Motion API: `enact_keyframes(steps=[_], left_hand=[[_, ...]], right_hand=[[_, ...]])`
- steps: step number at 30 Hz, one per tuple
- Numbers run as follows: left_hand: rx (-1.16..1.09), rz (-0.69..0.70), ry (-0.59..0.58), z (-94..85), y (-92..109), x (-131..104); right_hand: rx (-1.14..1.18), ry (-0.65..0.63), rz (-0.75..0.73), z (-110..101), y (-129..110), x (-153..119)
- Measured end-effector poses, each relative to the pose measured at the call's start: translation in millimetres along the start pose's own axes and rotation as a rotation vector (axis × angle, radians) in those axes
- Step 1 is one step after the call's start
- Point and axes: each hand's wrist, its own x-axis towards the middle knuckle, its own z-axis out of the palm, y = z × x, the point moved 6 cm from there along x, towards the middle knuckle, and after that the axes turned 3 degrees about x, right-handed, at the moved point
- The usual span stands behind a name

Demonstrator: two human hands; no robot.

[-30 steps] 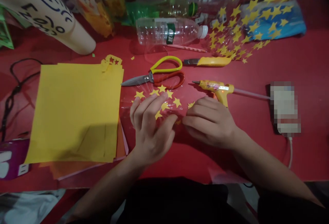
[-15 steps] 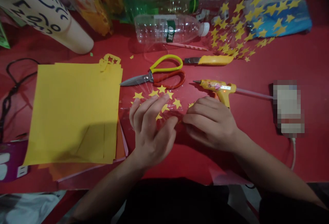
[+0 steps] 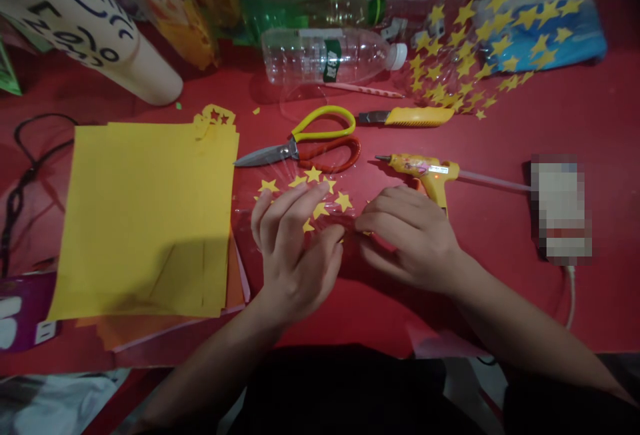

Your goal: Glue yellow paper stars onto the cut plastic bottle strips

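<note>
Below the scissors lies a piece of clear plastic (image 3: 295, 172) cut into fanned strips, with several yellow stars (image 3: 343, 202) on it. My left hand (image 3: 297, 255) rests over this plastic, its fingers apart and its thumb out to the right; the fingertips touch or hover just above the stars, I cannot tell which. Close to its right, my right hand (image 3: 413, 238) is closed in a pinch. A bit of yellow, apparently a paper star (image 3: 367, 233), shows by its fingertips and is mostly hidden. The yellow glue gun (image 3: 425, 167) lies just beyond that hand.
Yellow paper sheets (image 3: 150, 208) are stacked at left. Scissors (image 3: 295, 148) and a yellow utility knife (image 3: 420, 116) lie behind my hands. Farther back are a clear bottle (image 3: 330, 55), a pencil (image 3: 367, 90), a white tumbler (image 3: 145, 75) and a star-covered plastic piece (image 3: 465, 62). A blurred-out object (image 3: 563, 212) sits right.
My right fingertips have shifted very slightly, and the yellow bit beside them shows in a different place. My left hand and everything else stay almost still.
</note>
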Motion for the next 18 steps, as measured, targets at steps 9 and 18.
enact_keyframes(steps=[9, 18], left_hand=[[0.075, 0.010, 0.039, -2.4, -0.6, 3.2], [0.083, -0.028, 0.049, -1.4, -1.6, 1.6]], right_hand=[[-0.096, 0.124, -0.174, -4.6, -13.0, -7.9], [-0.135, 0.132, -0.242, -1.5, -15.0, -12.7]])
